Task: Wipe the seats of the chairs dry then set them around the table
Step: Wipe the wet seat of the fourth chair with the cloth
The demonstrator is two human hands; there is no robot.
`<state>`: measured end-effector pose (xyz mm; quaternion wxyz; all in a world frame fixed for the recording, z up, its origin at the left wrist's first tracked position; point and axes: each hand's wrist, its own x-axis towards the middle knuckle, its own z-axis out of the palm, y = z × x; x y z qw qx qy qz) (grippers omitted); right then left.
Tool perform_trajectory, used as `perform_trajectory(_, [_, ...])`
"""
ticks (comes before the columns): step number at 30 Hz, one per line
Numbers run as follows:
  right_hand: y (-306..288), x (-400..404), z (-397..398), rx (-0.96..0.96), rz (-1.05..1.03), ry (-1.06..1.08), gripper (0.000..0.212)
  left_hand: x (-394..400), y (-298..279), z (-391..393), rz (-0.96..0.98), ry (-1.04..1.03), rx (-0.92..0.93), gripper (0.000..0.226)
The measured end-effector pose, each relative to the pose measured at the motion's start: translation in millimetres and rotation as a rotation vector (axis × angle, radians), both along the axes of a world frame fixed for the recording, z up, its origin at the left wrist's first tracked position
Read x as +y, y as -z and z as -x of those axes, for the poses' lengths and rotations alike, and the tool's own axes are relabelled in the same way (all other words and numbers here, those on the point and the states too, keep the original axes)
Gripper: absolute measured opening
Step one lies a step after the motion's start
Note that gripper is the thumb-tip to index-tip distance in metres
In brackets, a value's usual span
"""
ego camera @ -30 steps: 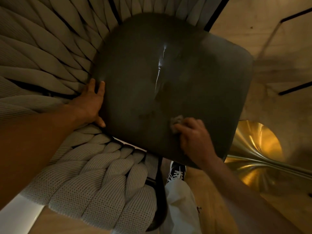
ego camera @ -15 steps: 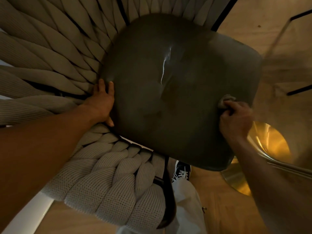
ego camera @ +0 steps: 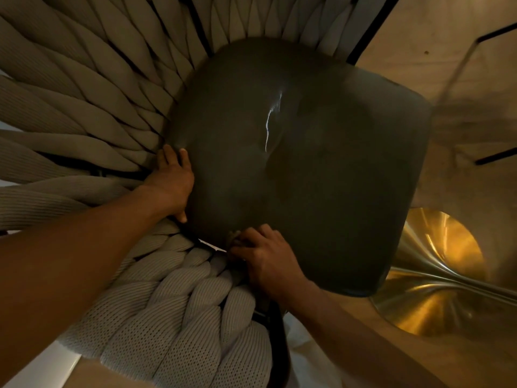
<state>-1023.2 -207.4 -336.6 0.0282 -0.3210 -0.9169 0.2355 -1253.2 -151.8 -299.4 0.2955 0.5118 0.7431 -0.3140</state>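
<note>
My left hand (ego camera: 172, 183) lies flat, fingers straight, against the seat's (ego camera: 321, 177) left edge. My right hand (ego camera: 265, 257) has its grip clamped on a cloth (ego camera: 233, 237) at the near edge.

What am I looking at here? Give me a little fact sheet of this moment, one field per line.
Activity: a person wiping a chair seat dry
Seat: dark cushion, with a shiny streak near its middle
Left hand: left hand rests flat against the cushion's left edge
Right hand: right hand grips a small cloth at the cushion's near edge
Chair back: thick woven rope bands wrapping around the seat
Nearby: gold flared base on the floor at right
</note>
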Motion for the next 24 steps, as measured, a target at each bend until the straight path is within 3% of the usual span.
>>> perform_trajectory(3, [-0.3, 20.4, -19.4, -0.022, -0.064, 0.079, 0.034, 6.9, -4.0, -0.9, -0.071, 0.048, 0.016, 0.141])
perform_trajectory(6, [-6.8, 58.5, -57.5, -0.047, -0.095, 0.296, 0.036, 9.2, -5.7, 6.2, -0.173, 0.098, -0.024, 0.139])
perform_trajectory(12, [-18.3, 142.6, -149.8, -0.132, -0.17, 0.732, 0.038, 5.0, 3.4, 19.3, -0.18, 0.038, -0.15, 0.14])
perform_trajectory(17, [-17.1, 159.4, -150.7, -0.08, -0.091, 1.001, 0.038, 2.8, 9.4, 23.3, -0.231, 0.007, -0.182, 0.139])
perform_trajectory(19, [-12.8, 145.6, -130.2, -0.037, -0.075, 1.029, 0.038, 0.8, 11.3, 25.8, -0.25, -0.004, -0.199, 0.139])
perform_trajectory(24, [-3.7, 80.2, -69.3, 0.02, -0.072, 0.784, 0.036, 0.0, 13.3, 26.4, -0.27, -0.038, -0.237, 0.138])
